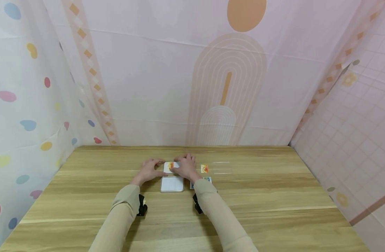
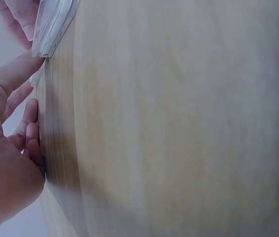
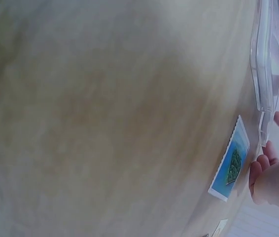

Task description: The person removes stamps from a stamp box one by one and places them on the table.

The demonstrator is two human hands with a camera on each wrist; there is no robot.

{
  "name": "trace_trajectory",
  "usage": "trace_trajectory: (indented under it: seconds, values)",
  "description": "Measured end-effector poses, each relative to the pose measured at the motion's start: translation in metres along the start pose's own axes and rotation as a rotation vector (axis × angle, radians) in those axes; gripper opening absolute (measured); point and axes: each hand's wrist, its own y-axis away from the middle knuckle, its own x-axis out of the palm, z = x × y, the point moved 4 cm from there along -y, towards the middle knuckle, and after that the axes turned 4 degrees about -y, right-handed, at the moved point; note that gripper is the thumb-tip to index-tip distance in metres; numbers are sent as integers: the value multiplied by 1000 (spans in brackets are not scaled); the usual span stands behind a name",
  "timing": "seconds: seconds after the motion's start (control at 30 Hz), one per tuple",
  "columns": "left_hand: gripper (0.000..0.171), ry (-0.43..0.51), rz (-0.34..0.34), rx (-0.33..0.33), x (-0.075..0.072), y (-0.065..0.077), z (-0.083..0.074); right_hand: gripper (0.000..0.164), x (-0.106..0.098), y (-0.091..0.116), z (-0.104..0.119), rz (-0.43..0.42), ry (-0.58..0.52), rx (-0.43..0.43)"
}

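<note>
Both hands are at a small clear plastic tray with a white backing. A red-and-yellow stamp lies on it. My left hand holds its left end, thumb at the near corner and index finger at the far one. From the right, my right hand reaches over the tray, the thumb touching the stamp and the index finger extended near the far edge. Just nearer lies a clear plastic case with a white insert, its rim showing in the right wrist view.
Another red-and-yellow stamp lies right of my right hand, with a clear plastic cover beyond it. A blue-and-green stamp and another stamp lie by the right wrist. Patterned curtains hang behind the wooden table.
</note>
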Motion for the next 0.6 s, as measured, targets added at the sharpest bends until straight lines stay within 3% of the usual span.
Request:
trace_trajectory:
  seconds: [0.6]
  values:
    - [61, 18, 9, -7, -1, 0, -1, 40, 2, -1, 2, 27, 35, -4]
